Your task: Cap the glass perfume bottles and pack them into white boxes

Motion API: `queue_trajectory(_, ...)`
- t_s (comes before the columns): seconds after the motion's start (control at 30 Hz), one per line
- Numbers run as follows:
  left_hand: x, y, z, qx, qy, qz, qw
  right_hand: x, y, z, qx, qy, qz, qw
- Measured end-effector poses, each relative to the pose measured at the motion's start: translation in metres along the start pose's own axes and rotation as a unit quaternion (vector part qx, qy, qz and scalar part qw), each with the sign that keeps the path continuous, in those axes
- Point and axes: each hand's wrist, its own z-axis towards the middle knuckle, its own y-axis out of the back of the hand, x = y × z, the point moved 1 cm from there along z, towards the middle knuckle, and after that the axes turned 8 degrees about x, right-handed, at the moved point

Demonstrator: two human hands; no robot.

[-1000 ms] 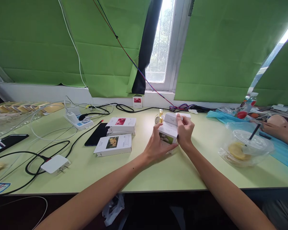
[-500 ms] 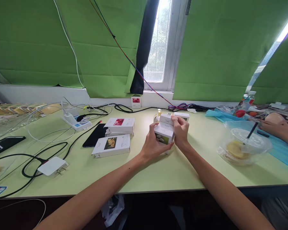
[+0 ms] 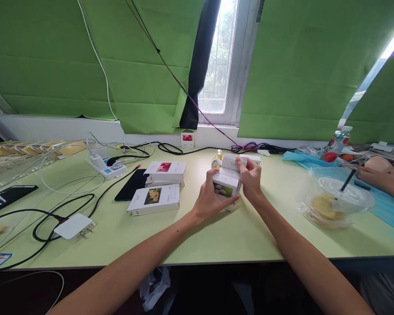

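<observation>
My left hand (image 3: 207,194) wraps round a small white carton (image 3: 225,189) with a flower picture on its side, holding it just over the table. The fingers of my right hand (image 3: 250,177) pinch a white printed flap (image 3: 233,162) that stands up at the carton's far end. Whether that flap belongs to this carton or to a second piece, I cannot tell. Behind my left fingers is a small glass bottle with a gold cap (image 3: 219,154), partly hidden. Another white box (image 3: 251,159) lies just beyond my right hand.
Left of my hands lie white picture boxes (image 3: 155,199) beside a dark phone (image 3: 131,186). A power strip (image 3: 107,167), cables and a charger (image 3: 74,227) are farther left. On the right sits a bagged cup with a straw (image 3: 328,205), near another person's hand (image 3: 377,177).
The white flap at my right fingers stands more upright, and my right hand has turned slightly. A small silver top seen behind it is now hidden. The camera view has shifted a little.
</observation>
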Motion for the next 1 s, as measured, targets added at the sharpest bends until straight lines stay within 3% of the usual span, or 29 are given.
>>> queue_trajectory(0.13, 0.001, 0.000, 0.000, -0.003, -0.008, -0.011, 1.000, 0.001, 0.004, 0.004, -0.037, 0.018, 0.012, 0.999)
queue_trajectory(0.37, 0.002, -0.001, -0.001, 0.002, 0.007, -0.025, 1.000, 0.005, 0.013, 0.010, -0.201, 0.077, -0.034, 0.976)
queue_trajectory(0.53, 0.003, 0.001, -0.001, 0.002, 0.029, -0.040, 0.999, 0.012, 0.017, 0.009, -0.278, 0.117, -0.059, 0.951)
queue_trajectory(1.0, 0.003, 0.003, 0.003, -0.017, 0.044, -0.064, 0.997, 0.010, 0.012, 0.006, -0.240, 0.115, -0.073, 0.961)
